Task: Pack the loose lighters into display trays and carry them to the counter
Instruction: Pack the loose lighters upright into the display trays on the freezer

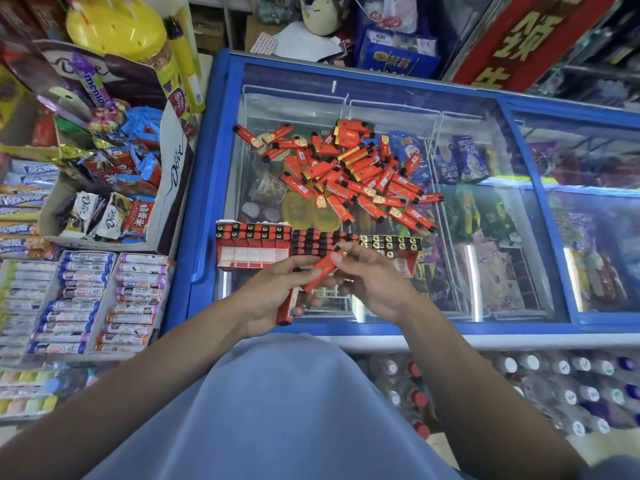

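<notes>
- On the freezer lid (221, 140), glass top w/ blue frame: a big pile of loose lighters (353, 174) lies mid-lid, red w/ black and gold ends, all jumbled.
- Nearer the person, at the lid's front edge, sit the display trays: left tray (252, 245) red and white, two rows of lighters standing in it, front slots look unfilled; a second tray (391, 244) to its right, partly hidden by the hands, also holds rows.
- Left hand (277, 292) has fingers curled round a red lighter (286, 311) that points down toward the person; could be more than one in that grip, can't tell.
- Right hand (367, 282) pinches the upper end of another lighter (320, 271), which slants between both hands; left fingertips seem to touch its lower part.
- Step in hand, by the look of it: packing, not carrying. Hands are sorting/orienting single lighters just above the trays.
- Progress: judged early to mid; the pile is still large and no tray looks ready to lift.
- Next move prob. calls for turning the pinched lighter upright, top end up like its neighbours, then seating it in a free slot w/o knocking the standing rows.
- Beside the freezer, left: shelves of sweets and a Dove box (173, 174).
</notes>
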